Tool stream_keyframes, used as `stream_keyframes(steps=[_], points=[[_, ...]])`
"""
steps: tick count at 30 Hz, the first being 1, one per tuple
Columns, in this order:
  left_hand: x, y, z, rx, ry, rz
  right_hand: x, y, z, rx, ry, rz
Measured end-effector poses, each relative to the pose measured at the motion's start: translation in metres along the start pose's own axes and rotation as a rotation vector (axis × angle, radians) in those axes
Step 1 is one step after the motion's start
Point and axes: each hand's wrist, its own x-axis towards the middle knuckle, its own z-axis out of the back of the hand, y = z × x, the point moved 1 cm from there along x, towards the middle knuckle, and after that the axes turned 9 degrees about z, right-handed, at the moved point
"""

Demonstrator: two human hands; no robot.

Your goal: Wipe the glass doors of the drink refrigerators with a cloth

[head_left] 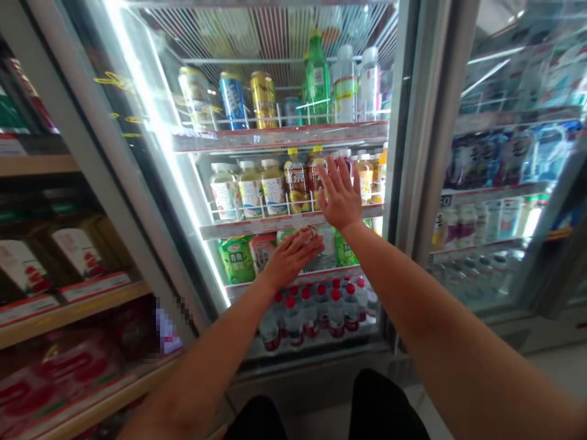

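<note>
My right hand (342,194) is raised with fingers spread in front of the middle shelf's bottled drinks, covering part of a dark tea bottle with a yellow cap (317,162). Lower and to the left, my left hand (293,256) reaches out with its fingers extended, in front of the green and white pouches. Nothing shows in either hand. Whether they touch glass or hang in the air, I cannot tell. Beside them stand a yellow-capped lemon tea bottle (296,183), a white-labelled juice bottle (274,186) and a green pouch (236,260).
Cans (233,101) and a green bottle (317,76) stand on the upper shelf. Red-capped bottles (336,311) fill the bottom. A metal door frame (424,140) separates another drinks fridge (495,214) at right. Wooden shelves (87,305) with bottles and boxes flank the left.
</note>
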Motion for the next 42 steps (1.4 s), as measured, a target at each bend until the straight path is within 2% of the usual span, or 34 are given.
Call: stream_keyframes(steps=[2,5,7,8,10,12,14,15,16,18,20,22,26,28,30,33,35,36,38,40,42], points=[[0.018,0.025,0.009,-0.033,-0.046,0.032,0.0,0.0,0.0,-0.007,-0.002,-0.002],[0.046,0.056,0.017,-0.026,-0.2,0.249,0.0,0.0,0.0,-0.011,-0.002,0.004],[0.056,0.06,0.017,-0.018,-0.267,0.359,0.0,0.0,0.0,-0.007,-0.003,0.006],[0.056,0.057,0.015,-0.023,-0.27,0.356,0.0,0.0,-0.001,-0.005,-0.004,0.007],[0.051,0.043,0.011,-0.044,-0.223,0.239,0.0,0.0,-0.001,-0.002,-0.013,0.005],[0.044,0.032,0.009,-0.061,-0.129,0.019,0.0,0.0,-0.002,-0.005,-0.03,0.006],[0.041,0.035,0.013,-0.05,-0.054,-0.132,0.0,0.0,-0.002,-0.016,-0.052,0.015],[0.044,0.042,0.018,-0.033,-0.04,-0.141,0.0,0.001,-0.002,-0.024,-0.06,0.02],[0.047,0.053,0.025,-0.01,-0.052,-0.094,-0.001,0.001,-0.002,-0.03,-0.064,0.025],[0.056,0.077,0.038,0.034,-0.142,0.109,-0.002,0.002,-0.003,-0.04,-0.058,0.022],[0.06,0.091,0.046,0.056,-0.249,0.304,-0.004,0.002,-0.004,-0.048,-0.054,0.013],[0.053,0.087,0.046,0.05,-0.291,0.373,-0.005,0.002,-0.006,-0.061,-0.065,0.019],[0.023,0.048,0.026,0.018,-0.147,0.197,-0.006,0.0,-0.01,-0.078,-0.087,0.037],[0.014,0.037,0.017,0.01,-0.1,0.162,-0.007,-0.001,-0.01,-0.08,-0.089,0.041],[0.015,0.037,0.013,0.009,-0.142,0.25,-0.007,-0.001,-0.009,-0.083,-0.082,0.047],[0.025,0.039,0.01,0.028,-0.287,0.479,-0.007,-0.001,-0.007,-0.068,-0.047,0.038],[0.03,0.033,0.007,0.025,-0.314,0.547,-0.007,-0.001,-0.007,-0.046,-0.029,0.027],[0.031,0.027,0.006,0.008,-0.287,0.514,-0.007,-0.002,-0.007,-0.04,-0.024,0.024],[0.029,0.018,0.005,-0.046,-0.169,0.334,-0.007,-0.002,-0.008,-0.04,-0.023,0.024],[0.026,0.018,0.007,-0.071,-0.064,0.159,-0.007,-0.002,-0.009,-0.047,-0.025,0.027],[0.025,0.029,0.013,-0.032,-0.064,0.161,-0.008,-0.002,-0.008,-0.041,-0.023,0.028]])
